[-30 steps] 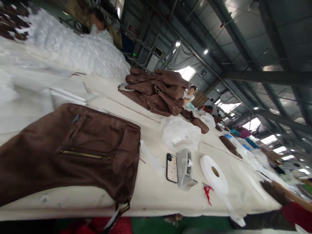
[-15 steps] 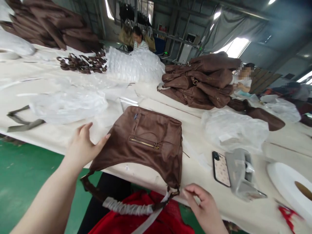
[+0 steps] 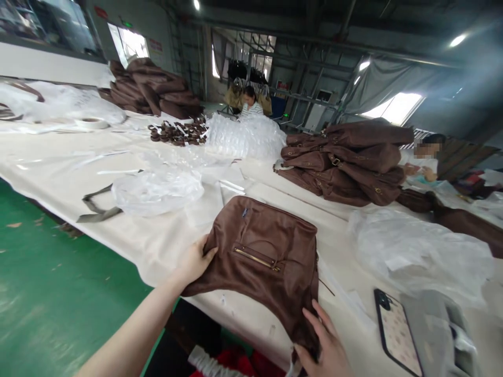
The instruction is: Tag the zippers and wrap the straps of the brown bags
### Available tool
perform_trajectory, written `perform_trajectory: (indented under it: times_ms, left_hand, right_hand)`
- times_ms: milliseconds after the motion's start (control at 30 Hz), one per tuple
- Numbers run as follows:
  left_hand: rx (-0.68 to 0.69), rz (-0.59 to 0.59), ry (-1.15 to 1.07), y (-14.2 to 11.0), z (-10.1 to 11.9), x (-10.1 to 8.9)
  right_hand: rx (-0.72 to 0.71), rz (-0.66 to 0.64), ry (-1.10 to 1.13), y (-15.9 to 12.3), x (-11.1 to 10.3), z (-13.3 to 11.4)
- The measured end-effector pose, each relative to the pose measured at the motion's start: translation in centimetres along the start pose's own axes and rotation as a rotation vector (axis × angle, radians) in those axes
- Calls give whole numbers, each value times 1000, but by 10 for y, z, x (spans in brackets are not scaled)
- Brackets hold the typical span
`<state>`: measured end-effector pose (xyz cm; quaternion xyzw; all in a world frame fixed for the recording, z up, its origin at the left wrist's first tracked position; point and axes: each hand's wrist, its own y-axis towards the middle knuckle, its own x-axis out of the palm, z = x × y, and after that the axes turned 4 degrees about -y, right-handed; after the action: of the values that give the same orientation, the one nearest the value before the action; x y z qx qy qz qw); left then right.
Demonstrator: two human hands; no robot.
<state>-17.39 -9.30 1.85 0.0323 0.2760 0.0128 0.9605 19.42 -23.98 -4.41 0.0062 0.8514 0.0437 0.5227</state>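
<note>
A brown leather handbag (image 3: pixel 259 235) lies flat on the cream-covered table, with a gold zip across its front. My left hand (image 3: pixel 198 262) is closed on the bag's left edge, its thumb on top of the leather. At the lower right corner, where the strap joins, my right hand (image 3: pixel 324 343) grips the bag between thumb and fingers. The bag's strap, partly wrapped in crinkled white material (image 3: pixel 214 364), hangs over the table edge towards my lap.
Phone (image 3: pixel 398 330) and grey tape dispenser (image 3: pixel 444 324) lie to the right, near a clear plastic bag (image 3: pixel 420 251). Piles of brown bags (image 3: pixel 346 162) and clear plastic packaging (image 3: pixel 243 136) stand farther back. Two people sit across the table. Another plastic bag (image 3: pixel 157 191) lies left.
My view has swung left from the table's right side. Both hands came into view, apart from the handbag at first, and now grip its left edge and lower right corner.
</note>
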Motion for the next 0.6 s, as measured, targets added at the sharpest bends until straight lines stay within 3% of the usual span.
perform_trajectory:
  times_ms: [167, 267, 367, 400, 467, 533, 600]
  left_hand:
    - [60, -111, -214, 21, 19, 15]
    - [87, -112, -21, 35, 27, 32]
    - [60, 23, 187, 32, 44, 54]
    - [113, 96, 230, 26, 53, 62]
    - [343, 194, 302, 9, 73, 78]
    - [637, 105, 353, -7, 92, 95]
    - [900, -114, 394, -13, 102, 116]
  right_hand:
    - [71, 78, -8, 6, -16, 18]
    - [133, 183, -41, 17, -33, 12]
    - [115, 251, -7, 31, -49, -13]
    - [92, 253, 22, 35, -52, -24]
    - [49, 226, 72, 42, -50, -46]
    - [28, 181, 69, 45, -39, -66]
    - [42, 165, 12, 44, -23, -79]
